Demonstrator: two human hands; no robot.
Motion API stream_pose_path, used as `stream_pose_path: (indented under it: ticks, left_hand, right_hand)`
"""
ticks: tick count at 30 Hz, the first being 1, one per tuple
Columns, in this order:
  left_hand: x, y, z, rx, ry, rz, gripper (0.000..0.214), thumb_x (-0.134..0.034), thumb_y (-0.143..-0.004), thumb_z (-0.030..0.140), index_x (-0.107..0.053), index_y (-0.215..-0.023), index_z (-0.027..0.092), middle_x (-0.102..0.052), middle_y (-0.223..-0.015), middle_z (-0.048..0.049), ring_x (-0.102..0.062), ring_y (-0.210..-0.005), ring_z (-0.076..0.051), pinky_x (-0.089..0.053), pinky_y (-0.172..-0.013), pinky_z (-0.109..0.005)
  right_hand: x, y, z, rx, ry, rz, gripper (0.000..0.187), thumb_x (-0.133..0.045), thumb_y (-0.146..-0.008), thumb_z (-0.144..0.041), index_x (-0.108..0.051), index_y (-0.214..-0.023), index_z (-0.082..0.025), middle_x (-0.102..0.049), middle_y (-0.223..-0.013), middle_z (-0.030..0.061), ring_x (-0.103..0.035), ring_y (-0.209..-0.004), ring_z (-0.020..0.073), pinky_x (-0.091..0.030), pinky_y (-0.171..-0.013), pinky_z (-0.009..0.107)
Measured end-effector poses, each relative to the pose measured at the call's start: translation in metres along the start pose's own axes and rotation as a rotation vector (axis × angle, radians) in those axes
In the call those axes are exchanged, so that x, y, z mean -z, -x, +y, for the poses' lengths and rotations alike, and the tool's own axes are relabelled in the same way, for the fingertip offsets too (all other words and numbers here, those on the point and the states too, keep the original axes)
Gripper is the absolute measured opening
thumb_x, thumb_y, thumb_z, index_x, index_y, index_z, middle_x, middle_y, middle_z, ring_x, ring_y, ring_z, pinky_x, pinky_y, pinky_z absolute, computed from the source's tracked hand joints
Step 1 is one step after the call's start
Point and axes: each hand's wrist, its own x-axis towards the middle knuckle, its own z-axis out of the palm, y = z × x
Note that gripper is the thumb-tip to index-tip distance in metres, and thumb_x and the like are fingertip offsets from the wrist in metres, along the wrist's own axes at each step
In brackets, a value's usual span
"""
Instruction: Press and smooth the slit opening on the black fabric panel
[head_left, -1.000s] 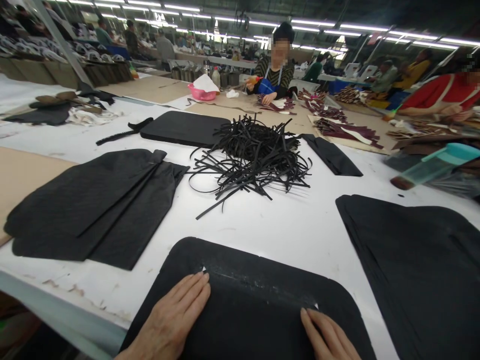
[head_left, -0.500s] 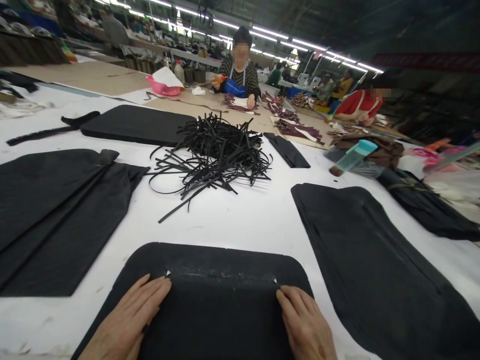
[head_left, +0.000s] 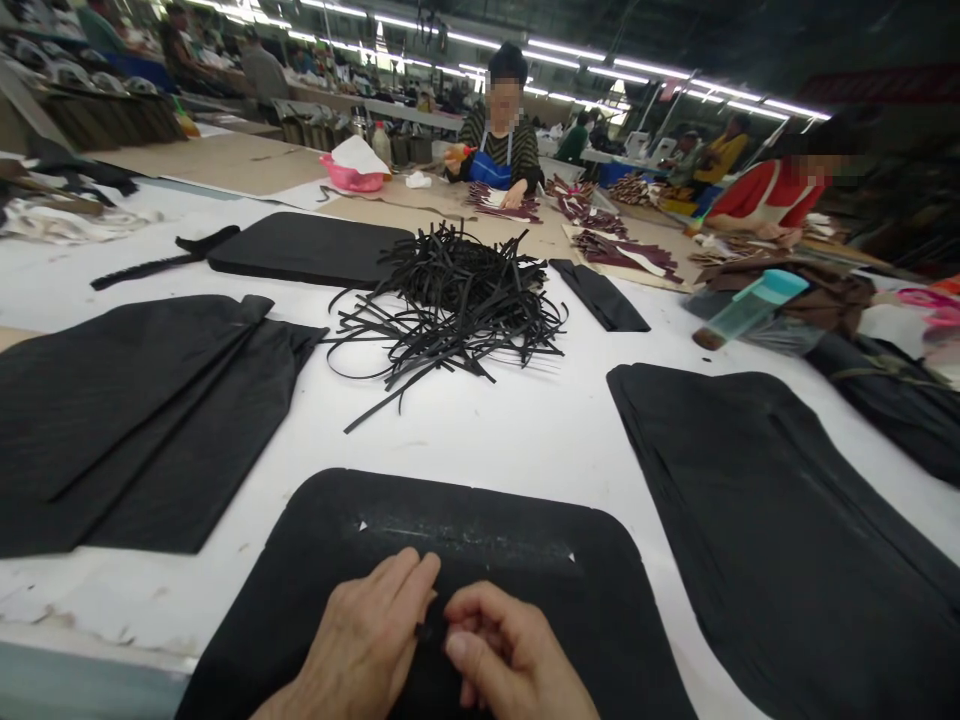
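A black rounded fabric panel (head_left: 525, 545) lies on the white table (head_left: 525, 430) right in front of me, with a pale line and two small notches near its far edge. My left hand (head_left: 367, 640) rests flat on the panel's middle, fingers stretched out and together. My right hand (head_left: 510, 660) sits beside it with fingers curled in a pinch, touching the left fingertips. A tiny dark bit shows between the two hands; I cannot make out what it is.
A heap of black strips (head_left: 457, 290) lies mid-table. Stacks of black fabric pieces lie at left (head_left: 135, 400) and right (head_left: 750, 470), another black panel (head_left: 307, 250) behind. A teal bottle (head_left: 750, 305) lies on its side. Two people (head_left: 502, 150) (head_left: 772, 190) work opposite.
Both hands left the panel's two notched corners and came together at its middle. The right hand curled from flat into a pinch. The view shifted slightly.
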Motion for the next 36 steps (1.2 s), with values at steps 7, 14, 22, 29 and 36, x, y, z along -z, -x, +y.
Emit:
stream_pose_path:
  ticks: [7,14,22,29,36]
  left_hand:
    - [-0.003,-0.006,0.003,0.006,-0.006,0.067,0.028,-0.028,-0.088,0.012,-0.054,-0.097,0.012,-0.066,-0.077,-0.0078,-0.065,-0.067,-0.019,-0.054,-0.055,-0.026]
    - [-0.007,0.002,0.005,0.219,0.402,-0.278,0.026,-0.033,-0.079,0.008,-0.055,-0.084,0.021,-0.06,-0.075,-0.0027,-0.058,-0.066,-0.017,-0.045,-0.053,-0.023]
    - [0.012,-0.018,0.01,0.464,0.771,-0.727,0.014,-0.043,-0.078,0.016,-0.056,-0.074,0.021,-0.059,-0.076,0.0,-0.054,-0.073,-0.016,-0.041,-0.067,-0.025]
    - [0.047,-0.025,-0.024,0.754,0.882,-0.881,0.022,-0.041,-0.083,0.034,-0.055,-0.072,0.02,-0.048,-0.063,0.0043,-0.048,-0.065,-0.014,-0.034,-0.058,-0.021]
    - [0.049,-0.015,-0.067,0.94,0.902,-0.661,0.026,-0.045,-0.078,0.04,-0.056,-0.071,0.017,-0.05,-0.059,0.0043,-0.041,-0.052,-0.011,-0.029,-0.049,-0.021]
  right_hand:
    - [-0.011,-0.011,-0.013,-0.111,-0.297,-0.141,0.052,-0.045,-0.078,-0.068,-0.05,-0.072,-0.016,-0.05,-0.055,-0.0025,-0.041,-0.038,0.0055,-0.03,-0.038,0.016]
    - [-0.004,-0.005,0.005,0.249,0.147,0.07,0.025,-0.042,-0.09,-0.04,-0.053,-0.098,-0.019,-0.06,-0.079,0.0032,-0.055,-0.056,0.011,-0.044,-0.053,0.02]
    - [-0.004,-0.006,0.019,0.688,0.819,0.298,0.021,-0.037,-0.09,-0.017,-0.054,-0.078,-0.02,-0.057,-0.072,0.0009,-0.056,-0.058,0.0118,-0.041,-0.054,0.019]
    - [0.054,0.011,0.011,0.064,0.504,0.318,0.031,-0.034,-0.094,-0.039,-0.046,-0.071,-0.022,-0.048,-0.058,-0.004,-0.05,-0.058,0.0124,-0.036,-0.056,0.021]
    - [0.112,0.017,0.049,-0.086,0.374,0.441,0.04,-0.034,-0.089,-0.054,-0.051,-0.072,-0.022,-0.051,-0.059,-0.0017,-0.05,-0.059,0.0159,-0.037,-0.058,0.025]
